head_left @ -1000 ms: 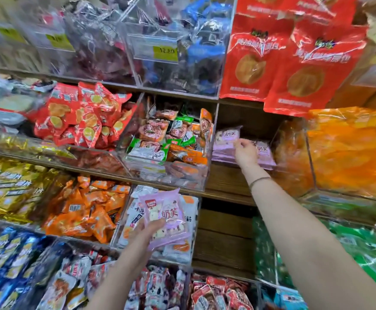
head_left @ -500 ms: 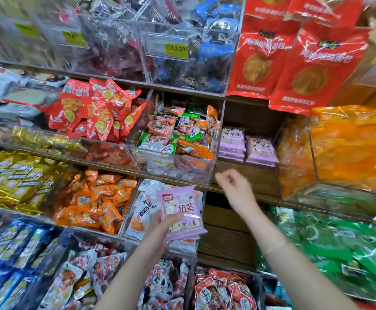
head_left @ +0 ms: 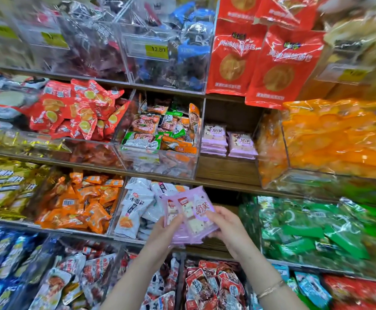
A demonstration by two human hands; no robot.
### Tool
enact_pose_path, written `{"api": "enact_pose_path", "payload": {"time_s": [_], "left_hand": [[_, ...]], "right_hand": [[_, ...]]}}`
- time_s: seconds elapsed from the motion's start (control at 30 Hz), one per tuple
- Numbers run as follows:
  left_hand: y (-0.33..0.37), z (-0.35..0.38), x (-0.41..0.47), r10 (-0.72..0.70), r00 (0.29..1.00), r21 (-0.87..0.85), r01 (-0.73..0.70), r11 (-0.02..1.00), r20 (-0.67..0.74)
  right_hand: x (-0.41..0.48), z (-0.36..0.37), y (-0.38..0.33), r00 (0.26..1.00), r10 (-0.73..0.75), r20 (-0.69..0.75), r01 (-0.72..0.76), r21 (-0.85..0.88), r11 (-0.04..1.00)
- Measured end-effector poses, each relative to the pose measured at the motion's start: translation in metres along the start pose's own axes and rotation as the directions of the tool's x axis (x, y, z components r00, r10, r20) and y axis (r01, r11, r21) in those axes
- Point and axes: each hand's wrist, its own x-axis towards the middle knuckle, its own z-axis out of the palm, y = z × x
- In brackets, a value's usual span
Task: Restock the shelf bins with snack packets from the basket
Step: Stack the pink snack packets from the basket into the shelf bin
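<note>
Holding a fanned stack of lilac snack packets (head_left: 190,213) with both hands in front of the shelving. Left grip (head_left: 160,233) is closed on the stack's lower-left corner, thumb across the front, fingers behind. It looks like the carrying hand, since the packets rest on it. Right grip (head_left: 228,227) is closed on the stack's right edge, thumb on the top packet's face, fingers underneath. The packets sit slightly offset from each other, probably so the right grip can peel some off the top while the left holds the rest as a reserve. Printed side faces the camera, handy for matching label direction.

Likely target: the wooden shelf (head_left: 227,170) slot up and just right of both grips. Two shelf piles (head_left: 214,139) of the same lilac packs lie there side by side, touching, set toward the back. They are stacked flat, presumably because no bin wall holds them in.

A clear bin of mixed packets (head_left: 160,135) is straight above the left grip. White packets (head_left: 137,204) are just left of it, partly behind the stack. Green packets (head_left: 305,231) are right of the right grip. A thin bracelet (head_left: 270,289) is on the right wrist. Basket not in view.

Step, as judged: separating packets for placing, with the slot far from full. Risk: the slick film could let the fan slide apart.
</note>
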Motion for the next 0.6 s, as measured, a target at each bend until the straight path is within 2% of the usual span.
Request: {"api": "enact_pose_path", "payload": {"time_s": [0.07,0.13,0.3,0.43,0.6], "left_hand": [[-0.002,-0.003,0.005,-0.019,1.0,-0.026,0.019,0.999,-0.019],[-0.003,-0.008,0.01,-0.03,0.998,-0.028,0.029,0.999,-0.049],[-0.004,-0.024,0.02,-0.031,0.996,-0.013,0.03,0.999,-0.079],[-0.002,-0.03,0.025,-0.026,0.997,0.036,0.028,0.999,-0.075],[-0.004,-0.037,0.03,-0.023,0.997,0.013,0.024,1.0,-0.078]], "right_hand": [[0.008,-0.014,-0.004,0.997,0.014,-0.082,-0.002,0.144,0.99],[0.022,-0.029,-0.015,0.984,-0.006,-0.176,0.059,0.295,0.954],[0.082,-0.059,-0.072,0.944,-0.014,-0.329,0.176,0.467,0.867],[0.13,-0.062,-0.115,0.931,0.108,-0.35,0.179,0.692,0.699],[0.15,-0.058,-0.123,0.895,0.131,-0.426,0.297,0.789,0.539]]}}
